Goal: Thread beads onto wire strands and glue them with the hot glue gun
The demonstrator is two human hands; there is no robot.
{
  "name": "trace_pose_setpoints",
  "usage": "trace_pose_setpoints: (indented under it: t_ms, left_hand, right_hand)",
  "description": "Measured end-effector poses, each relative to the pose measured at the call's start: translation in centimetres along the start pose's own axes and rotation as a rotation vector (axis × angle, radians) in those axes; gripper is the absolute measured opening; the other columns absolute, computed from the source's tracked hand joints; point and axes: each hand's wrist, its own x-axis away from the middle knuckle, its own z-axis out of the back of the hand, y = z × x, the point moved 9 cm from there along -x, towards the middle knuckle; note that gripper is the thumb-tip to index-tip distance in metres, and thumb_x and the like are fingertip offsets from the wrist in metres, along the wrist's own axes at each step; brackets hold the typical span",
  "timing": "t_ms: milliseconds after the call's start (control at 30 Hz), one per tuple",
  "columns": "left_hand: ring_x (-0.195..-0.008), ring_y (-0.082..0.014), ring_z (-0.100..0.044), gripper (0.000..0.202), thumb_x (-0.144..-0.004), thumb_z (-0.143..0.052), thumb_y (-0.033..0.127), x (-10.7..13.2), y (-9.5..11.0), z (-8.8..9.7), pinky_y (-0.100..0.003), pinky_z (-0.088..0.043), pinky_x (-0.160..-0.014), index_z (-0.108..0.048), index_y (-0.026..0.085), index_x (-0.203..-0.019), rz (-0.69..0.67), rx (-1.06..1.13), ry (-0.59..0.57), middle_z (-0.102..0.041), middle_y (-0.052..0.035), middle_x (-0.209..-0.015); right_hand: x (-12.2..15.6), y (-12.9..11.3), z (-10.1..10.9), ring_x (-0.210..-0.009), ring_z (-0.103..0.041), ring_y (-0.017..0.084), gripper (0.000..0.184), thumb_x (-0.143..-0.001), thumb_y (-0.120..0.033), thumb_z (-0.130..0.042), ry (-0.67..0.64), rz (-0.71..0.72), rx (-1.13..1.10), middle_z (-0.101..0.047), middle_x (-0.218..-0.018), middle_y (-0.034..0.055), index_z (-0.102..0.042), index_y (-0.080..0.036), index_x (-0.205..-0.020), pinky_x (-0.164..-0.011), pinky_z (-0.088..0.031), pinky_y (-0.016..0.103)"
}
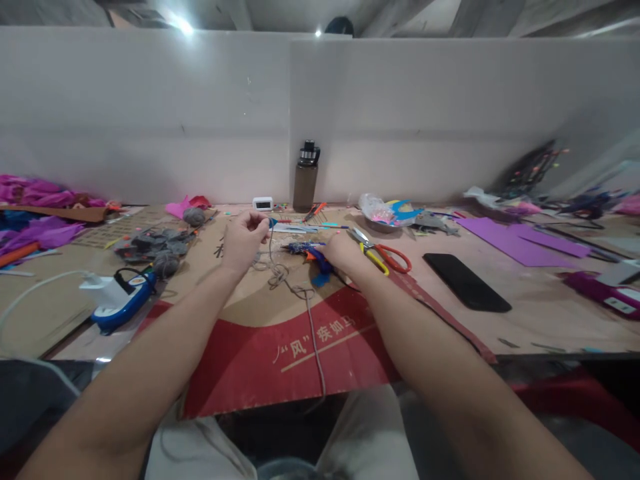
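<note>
My left hand (245, 240) is raised over the cardboard, thumb and fingertips pinched on a small dark blue piece (273, 222). A grey yarn (271, 250) hangs from that spot and lies in loose loops on the cardboard, its tail running down over the front edge. To the right, my right hand (343, 252) is closed at the back of what looks like a blue glue gun (300, 247) with an orange trigger. Its nozzle points left, and its blue handle shows below; my right fingertips are mostly hidden. Red-and-yellow-handled scissors (393, 257) lie beside my right wrist.
Under my hands lies a red and brown cardboard sheet (240, 360). A black phone (465, 281) and purple sheets (515, 243) are at right. A bottle (305, 180) stands at the back. At left are grey pieces (150, 245) and a blue power strip (125, 307).
</note>
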Motion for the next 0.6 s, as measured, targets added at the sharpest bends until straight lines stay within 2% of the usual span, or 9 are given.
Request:
trace_pose_setpoints:
  t_ms: [67,100,200,233,300,400,500,600]
  left_hand:
    - [-0.049,-0.0085,-0.050,0.005,-0.074,-0.055,0.019,0.1,0.3,0.1,-0.021,-0.040,-0.051,-0.058,0.016,-0.073,-0.037,-0.064,0.011,-0.057,0.0017,-0.057]
    - [-0.050,-0.0087,-0.050,0.005,-0.074,-0.055,0.019,0.1,0.7,0.2,-0.021,-0.040,-0.052,-0.059,0.016,-0.073,-0.078,-0.114,0.021,-0.057,0.0016,-0.058]
    - [-0.055,-0.0090,-0.050,0.004,-0.072,-0.057,0.016,0.8,2.8,0.1,-0.022,-0.039,-0.056,-0.061,0.016,-0.073,-0.264,-0.282,0.052,-0.058,0.0008,-0.064]
    - [-0.057,-0.0092,-0.050,0.004,-0.072,-0.057,0.016,1.1,3.4,0.0,-0.022,-0.039,-0.057,-0.061,0.017,-0.072,-0.321,-0.326,0.053,-0.059,0.0006,-0.065]
    - [-0.058,-0.0096,-0.049,0.005,-0.073,-0.057,0.016,1.6,4.2,-0.5,-0.023,-0.039,-0.060,-0.061,0.017,-0.073,-0.395,-0.385,0.035,-0.058,0.0003,-0.067]
    - [-0.060,-0.0100,-0.049,0.006,-0.074,-0.056,0.016,1.9,4.5,-0.9,-0.023,-0.039,-0.061,-0.062,0.017,-0.075,-0.423,-0.408,0.010,-0.058,-0.0001,-0.069]
    - [-0.060,-0.0097,-0.050,0.006,-0.074,-0.057,0.016,1.8,3.9,-0.9,-0.022,-0.039,-0.060,-0.062,0.017,-0.076,-0.351,-0.353,0.018,-0.060,0.0000,-0.070]
    - [-0.059,-0.0097,-0.051,0.005,-0.075,-0.057,0.019,1.5,2.7,-1.0,-0.022,-0.040,-0.058,-0.060,0.016,-0.076,-0.202,-0.233,0.001,-0.059,0.0003,-0.068]
  right_hand:
    - [0.8,-1.1,1.3,-0.087,-0.061,0.025,0.027,-0.078,-0.039,-0.056,0.087,0.025,-0.006,-0.066,-0.088,0.0171,-0.062,-0.012,-0.082,-0.073,-0.044,0.032]
    - [1.3,-2.0,1.9,-0.086,-0.061,0.024,0.024,-0.079,-0.038,-0.055,0.139,0.063,-0.097,-0.065,-0.087,0.0148,-0.060,-0.014,-0.080,-0.075,-0.044,0.033]
    - [3.2,-5.7,2.7,-0.085,-0.058,0.016,0.016,-0.081,-0.034,-0.050,0.225,0.285,-0.614,-0.062,-0.089,0.0068,-0.052,-0.018,-0.085,-0.080,-0.044,0.031]
    - [3.8,-6.8,2.6,-0.088,-0.057,0.015,0.016,-0.079,-0.032,-0.053,0.202,0.347,-0.814,-0.060,-0.094,0.0058,-0.049,-0.019,-0.088,-0.082,-0.044,0.030]
    - [4.8,-8.7,1.6,-0.094,-0.056,0.013,0.025,-0.075,-0.030,-0.059,0.069,0.414,-1.181,-0.058,-0.099,0.0044,-0.044,-0.021,-0.092,-0.086,-0.044,0.029]
    - [5.6,-10.2,0.0,-0.083,-0.058,0.011,0.039,-0.069,-0.026,-0.065,-0.130,0.365,-1.533,-0.058,-0.091,-0.0002,-0.037,-0.023,-0.095,-0.082,-0.047,0.031]
    - [5.6,-9.8,-0.6,-0.061,-0.051,0.008,0.044,-0.066,-0.026,-0.068,-0.163,0.260,-1.607,-0.055,-0.076,-0.0065,-0.034,-0.025,-0.093,-0.065,-0.050,0.028]
    - [5.0,-8.8,-0.1,-0.053,-0.043,0.007,0.030,-0.069,-0.029,-0.064,-0.068,0.251,-1.481,-0.046,-0.066,-0.0080,-0.041,-0.023,-0.086,-0.049,-0.040,0.021]
